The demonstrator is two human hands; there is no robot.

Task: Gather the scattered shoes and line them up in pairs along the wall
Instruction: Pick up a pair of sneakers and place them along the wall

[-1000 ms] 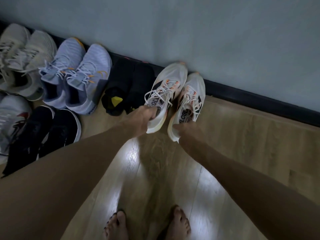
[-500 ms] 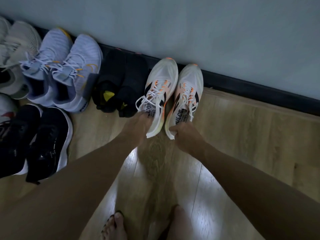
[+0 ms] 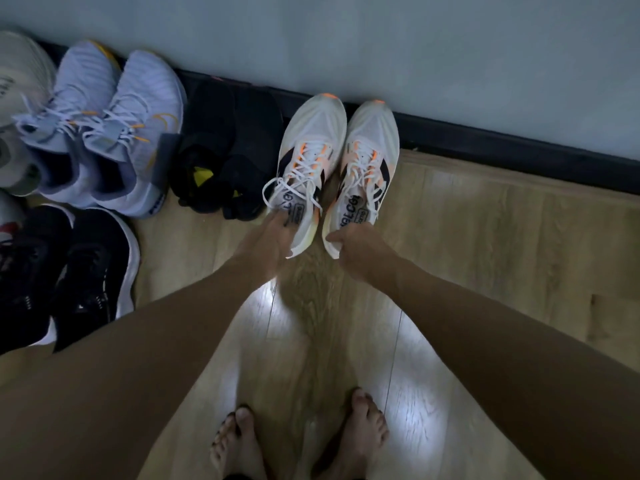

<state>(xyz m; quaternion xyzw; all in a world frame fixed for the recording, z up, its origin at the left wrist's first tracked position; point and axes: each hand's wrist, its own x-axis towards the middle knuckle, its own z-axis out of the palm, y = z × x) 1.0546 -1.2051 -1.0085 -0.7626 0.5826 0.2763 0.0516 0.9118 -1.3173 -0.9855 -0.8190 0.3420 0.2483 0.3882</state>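
Two white running shoes with orange accents stand side by side, toes against the black baseboard (image 3: 502,150). My left hand (image 3: 268,242) grips the heel of the left white shoe (image 3: 311,147). My right hand (image 3: 360,251) is closed on the heel of the right white shoe (image 3: 370,147). To their left along the wall sit a black pair (image 3: 228,150) and a light blue pair (image 3: 114,129).
A pale shoe (image 3: 20,109) lies at the far left by the wall. A black pair with white soles (image 3: 79,271) sits in a second row nearer me. My bare feet (image 3: 298,441) stand on the wooden floor (image 3: 485,258). The grey wall (image 3: 381,39) runs across the top.
Both hands have pushed the white shoes forward until their toes meet the baseboard, and the two shoes now sit straighter and closer together.
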